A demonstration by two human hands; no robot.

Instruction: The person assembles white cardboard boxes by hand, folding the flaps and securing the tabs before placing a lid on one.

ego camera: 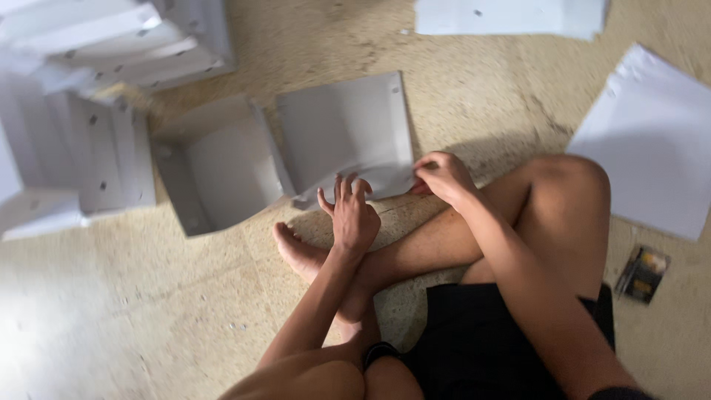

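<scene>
I sit cross-legged on a speckled beige floor. A flat grey cardboard sheet [344, 130] lies in front of my legs, its near flap bent up. My right hand [443, 176] pinches the sheet's near right corner. My left hand [351, 215] hovers just before the near flap with fingers spread and bent, its fingertips close to the cardboard edge and holding nothing. An assembled grey open box [215, 167] stands directly left of the sheet, touching it.
Several folded grey boxes [89, 111] are piled at the far left. Flat white sheets lie stacked at the right [652, 141] and at the top [511, 16]. A small dark packet [641, 273] rests on the floor by my right knee.
</scene>
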